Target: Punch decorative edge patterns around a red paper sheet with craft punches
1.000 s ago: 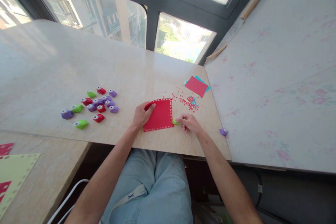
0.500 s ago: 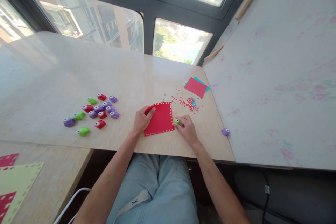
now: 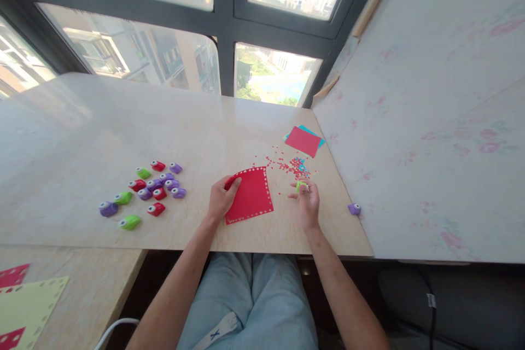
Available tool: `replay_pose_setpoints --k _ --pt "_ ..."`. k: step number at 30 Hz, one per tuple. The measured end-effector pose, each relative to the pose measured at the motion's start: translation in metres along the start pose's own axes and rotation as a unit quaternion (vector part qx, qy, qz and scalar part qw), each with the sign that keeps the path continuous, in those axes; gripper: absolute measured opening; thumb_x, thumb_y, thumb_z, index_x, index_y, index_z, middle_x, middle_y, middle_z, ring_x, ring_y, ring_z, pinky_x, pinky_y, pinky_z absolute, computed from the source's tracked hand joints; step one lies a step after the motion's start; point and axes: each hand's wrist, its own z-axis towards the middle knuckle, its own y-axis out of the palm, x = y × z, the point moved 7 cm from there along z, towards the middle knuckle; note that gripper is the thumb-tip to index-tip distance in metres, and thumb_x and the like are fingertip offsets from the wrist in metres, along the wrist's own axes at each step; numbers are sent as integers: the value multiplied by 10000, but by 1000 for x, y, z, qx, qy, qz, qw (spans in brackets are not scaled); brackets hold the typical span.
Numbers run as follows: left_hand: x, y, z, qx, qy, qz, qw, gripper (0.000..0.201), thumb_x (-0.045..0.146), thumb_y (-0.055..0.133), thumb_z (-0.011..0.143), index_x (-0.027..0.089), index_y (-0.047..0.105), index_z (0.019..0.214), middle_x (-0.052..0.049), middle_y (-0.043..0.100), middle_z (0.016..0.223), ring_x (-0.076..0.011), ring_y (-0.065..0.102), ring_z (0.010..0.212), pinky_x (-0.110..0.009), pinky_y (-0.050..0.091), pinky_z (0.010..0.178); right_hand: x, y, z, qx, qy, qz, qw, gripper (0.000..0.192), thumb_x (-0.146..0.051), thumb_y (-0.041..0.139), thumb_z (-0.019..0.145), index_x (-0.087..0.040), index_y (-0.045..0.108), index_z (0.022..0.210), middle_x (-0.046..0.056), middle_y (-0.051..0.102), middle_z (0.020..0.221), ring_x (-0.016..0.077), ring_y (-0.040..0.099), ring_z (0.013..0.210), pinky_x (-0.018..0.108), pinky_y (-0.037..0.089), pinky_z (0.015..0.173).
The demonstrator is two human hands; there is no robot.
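Note:
My left hand [image 3: 222, 198] grips the left edge of a red sheet of paper [image 3: 251, 195], thumb on top. Small punched holes run along the sheet's top, right and bottom edges. Off to the right of the sheet, my right hand [image 3: 307, 202] holds a green craft punch [image 3: 301, 186] between thumb and fingers. Just beyond that hand lies a scatter of tiny red and blue paper cutouts [image 3: 296, 166]. The holes' exact shape is too small to tell.
Several red, green and purple craft punches [image 3: 159, 193] are grouped on the left of the table. A purple punch [image 3: 354, 209] sits by the right wall. Coloured cards [image 3: 303, 141] lie near the window. Punched sheets [image 3: 35, 298] rest on the lower-left surface.
My right hand has moved right, away from the red sheet's edge, carrying the green punch, and has turned. A small red cutout now lies between the sheet and that hand. My left hand keeps its grip.

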Motion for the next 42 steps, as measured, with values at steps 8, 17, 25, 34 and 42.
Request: replay_pose_setpoints --k 8,17,25,34,42 --pt "1 2 0 -4 -7 1 1000 312 456 589 849 164 693 815 -52 705 767 -186 612 662 -255 443 559 -10 25 -5 -82 -122 -106 983 375 -535 588 885 -222 555 1088 136 523 1319 260 499 1262 479 456 1022" --pt "4 0 -1 -5 -7 12 1000 319 466 580 858 167 688 827 -45 703 775 -190 617 681 -262 450 575 -14 12 -3 5 -72 -43 997 353 -531 581 891 -202 543 1014 109 632 1084 221 653 949 361 547 760" --pt "-7 -2 2 26 6 -16 1000 315 457 581 877 159 668 925 -59 700 851 -187 620 736 -265 461 646 -3 10 -2 9 18 -11 1000 416 -565 637 842 -188 530 981 21 650 833 124 612 583 256 509 544" --pt "-6 -7 1 58 0 -111 992 447 516 410 944 161 664 843 -59 673 800 -192 607 714 -283 466 667 9 6 1 25 33 -28 999 483 -480 742 765 -171 568 1094 42 671 913 180 690 750 351 587 722" --pt "-7 -6 2 44 -23 -163 985 483 475 362 933 140 710 953 -83 711 830 -217 643 732 -327 500 716 13 6 -1 18 49 -41 998 561 -457 755 742 -160 565 1179 57 694 915 229 703 844 398 574 807"
